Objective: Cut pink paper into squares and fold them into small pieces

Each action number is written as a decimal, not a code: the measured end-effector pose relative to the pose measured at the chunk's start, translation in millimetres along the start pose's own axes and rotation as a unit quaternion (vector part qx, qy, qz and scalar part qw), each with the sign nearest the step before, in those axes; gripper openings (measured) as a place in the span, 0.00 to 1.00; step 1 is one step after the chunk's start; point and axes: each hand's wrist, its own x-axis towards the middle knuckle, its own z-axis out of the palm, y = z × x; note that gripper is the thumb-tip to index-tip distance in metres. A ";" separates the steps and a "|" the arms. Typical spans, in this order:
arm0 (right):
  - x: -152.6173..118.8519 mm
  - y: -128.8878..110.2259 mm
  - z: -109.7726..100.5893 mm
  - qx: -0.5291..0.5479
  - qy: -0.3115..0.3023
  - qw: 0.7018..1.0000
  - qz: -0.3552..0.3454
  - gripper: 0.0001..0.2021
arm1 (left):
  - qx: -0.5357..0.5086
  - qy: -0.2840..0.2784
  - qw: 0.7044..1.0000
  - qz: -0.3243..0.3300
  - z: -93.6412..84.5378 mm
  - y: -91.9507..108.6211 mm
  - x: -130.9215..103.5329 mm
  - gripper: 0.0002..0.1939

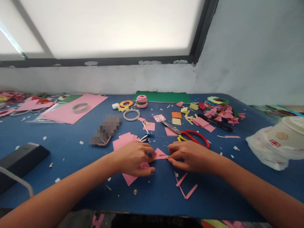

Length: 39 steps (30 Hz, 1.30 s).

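Note:
A small folded pink paper point(160, 154) with a raised triangular point lies between my two hands, near the middle of the blue table. My left hand point(135, 158) has its fingers curled onto the paper's left end, with its thumb lower down and apart. The right corner is pinched between the fingertips of my right hand point(186, 155). Under and around my left hand lie pink paper sheets point(129, 179), partly hidden by it. Scissors point(190, 135) with red and yellow handles rest just beyond my right hand. Thin pink strips point(191, 191) lie in front of it.
A phone point(104, 129), blurred out, lies left of the hands. Behind are a tape roll point(131, 115), a pink ring stack point(142, 100) and a green sheet point(163, 97). To the right are a black pen point(219, 124), folded paper pieces point(223, 110) and a bagged cup point(282, 136).

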 end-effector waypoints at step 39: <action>22.1 9.6 14.8 0.164 0.020 0.983 0.079 0.11 | -0.184 0.019 0.960 -0.209 15.6 -11.4 13.1 0.07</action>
